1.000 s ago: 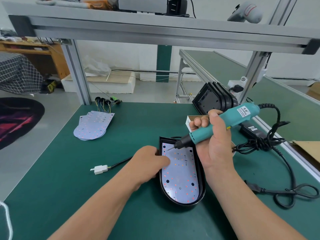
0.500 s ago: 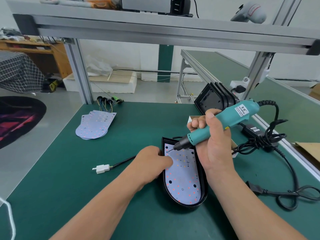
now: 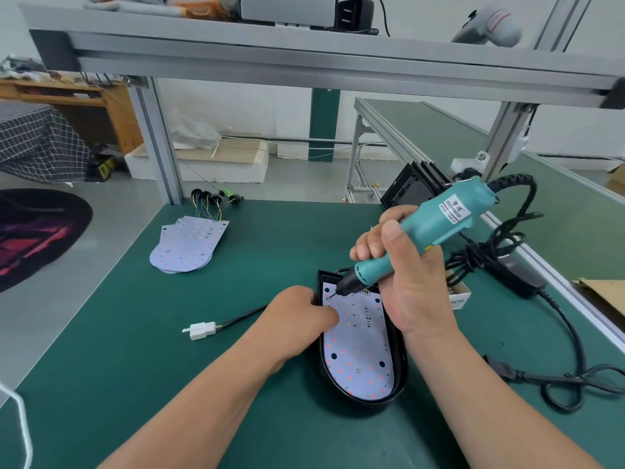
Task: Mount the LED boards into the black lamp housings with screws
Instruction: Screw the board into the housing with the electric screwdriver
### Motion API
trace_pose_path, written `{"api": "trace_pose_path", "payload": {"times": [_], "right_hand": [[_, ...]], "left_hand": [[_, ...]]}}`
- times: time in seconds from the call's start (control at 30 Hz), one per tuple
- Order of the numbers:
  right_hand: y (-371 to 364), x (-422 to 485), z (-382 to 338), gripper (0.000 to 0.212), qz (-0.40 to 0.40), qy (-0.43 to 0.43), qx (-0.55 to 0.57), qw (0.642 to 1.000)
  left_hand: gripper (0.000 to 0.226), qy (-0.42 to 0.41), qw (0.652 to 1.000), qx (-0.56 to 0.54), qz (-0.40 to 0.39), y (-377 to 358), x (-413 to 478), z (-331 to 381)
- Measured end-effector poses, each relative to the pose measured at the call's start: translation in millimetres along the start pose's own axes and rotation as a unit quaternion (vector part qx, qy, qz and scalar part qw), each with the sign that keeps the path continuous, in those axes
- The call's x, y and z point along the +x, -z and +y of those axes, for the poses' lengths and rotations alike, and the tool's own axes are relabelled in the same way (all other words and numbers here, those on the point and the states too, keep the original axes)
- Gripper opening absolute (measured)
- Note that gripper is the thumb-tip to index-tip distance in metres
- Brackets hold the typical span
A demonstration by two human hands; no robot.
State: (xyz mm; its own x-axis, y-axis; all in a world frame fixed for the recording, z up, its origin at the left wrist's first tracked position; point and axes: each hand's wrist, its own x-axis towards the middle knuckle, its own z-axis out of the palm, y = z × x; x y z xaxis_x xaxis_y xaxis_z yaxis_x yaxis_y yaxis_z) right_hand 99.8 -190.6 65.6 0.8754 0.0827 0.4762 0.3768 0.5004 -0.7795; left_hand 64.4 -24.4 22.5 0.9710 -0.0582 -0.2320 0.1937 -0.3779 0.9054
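Note:
A black lamp housing (image 3: 400, 384) lies on the green table with a white LED board (image 3: 358, 350) seated inside it. My left hand (image 3: 301, 319) sits at the housing's left rim, its curled fingers reaching over the edge onto the board. My right hand (image 3: 416, 292) grips a teal electric screwdriver (image 3: 439, 225), tilted so that its bit points down to the board's upper left corner. I cannot make out a screw under the bit.
A stack of spare LED boards (image 3: 189, 245) with wired plugs lies at the far left. A white connector (image 3: 202, 330) on a black lead lies left of the housing. Stacked black housings (image 3: 412, 187), a small box (image 3: 458, 297) and coiled power cable (image 3: 575, 377) are on the right.
Both hands keep their hold. The screwdriver bit has settled a little lower at the board's upper left corner, and the camera has shifted slightly.

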Motion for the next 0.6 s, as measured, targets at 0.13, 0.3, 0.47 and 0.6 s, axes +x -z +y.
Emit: {"api": "trace_pose_path", "payload": {"times": [0.13, 0.3, 0.47, 0.6], "right_hand": [[-1.2, 1.4, -0.7, 0.019, -0.004, -0.009, -0.001, 1.0], [-2.4, 3.9, -1.6, 0.02, -0.024, -0.02, -0.018, 0.999], [-5.0, 4.8, -2.2, 0.015, -0.047, -0.024, -0.037, 0.998], [2.8, 2.1, -2.5, 0.016, -0.025, -0.039, -0.013, 0.999]], "left_hand": [[0.022, -0.004, 1.0, 0.006, -0.002, 0.0, -2.1, 1.7], [0.023, 0.0, 1.0, 0.004, -0.002, -0.3, -2.1, 1.8], [0.025, 0.003, 1.0, 0.008, -0.001, -0.4, -0.9, 1.4], [0.024, 0.005, 1.0, 0.007, -0.005, 0.2, -0.8, 2.1]]}}
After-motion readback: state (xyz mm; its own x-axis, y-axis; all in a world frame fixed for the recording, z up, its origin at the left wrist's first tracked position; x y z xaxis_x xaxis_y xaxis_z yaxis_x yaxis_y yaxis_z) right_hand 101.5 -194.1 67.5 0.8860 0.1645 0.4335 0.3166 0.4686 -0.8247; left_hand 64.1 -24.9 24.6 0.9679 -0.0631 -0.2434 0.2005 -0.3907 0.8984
